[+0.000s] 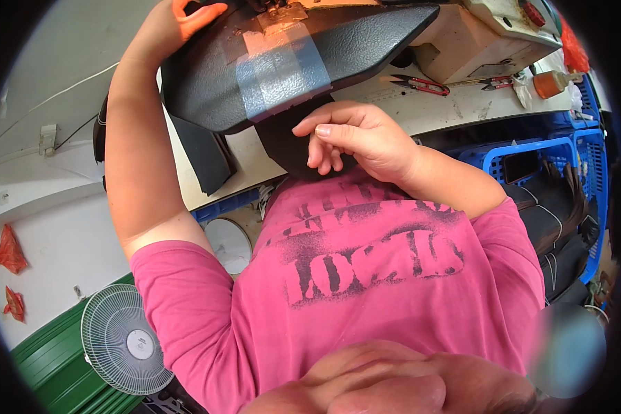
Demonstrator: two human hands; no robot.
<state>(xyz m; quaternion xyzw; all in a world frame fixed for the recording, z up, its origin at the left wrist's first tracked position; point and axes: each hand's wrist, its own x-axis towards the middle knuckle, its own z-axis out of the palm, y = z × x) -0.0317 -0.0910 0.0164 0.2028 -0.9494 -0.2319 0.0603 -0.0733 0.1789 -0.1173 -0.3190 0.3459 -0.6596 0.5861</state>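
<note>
A black, leather-textured board (207,90) with strips of clear tape (283,69) across its middle lies under warm light at the top. My left hand (172,24) is at the board's far left corner, thumb stretched away from the fingers; the view's upper edge cuts off part of it. Below the board's near edge, a dark flat piece (286,145) hangs down toward my lap. Beside that piece my right hand (366,138) hovers with loosely bent fingers apart and nothing visible in them. Metal machine parts (272,8) show at the top edge.
Red-handled thread snips (421,85) lie on the white tabletop (462,103), near a beige machine housing (476,48) and an orange bottle (548,84). At right, a blue crate (593,145) holds black bundles (538,221) tied with white cord. A fan (127,338) stands lower left.
</note>
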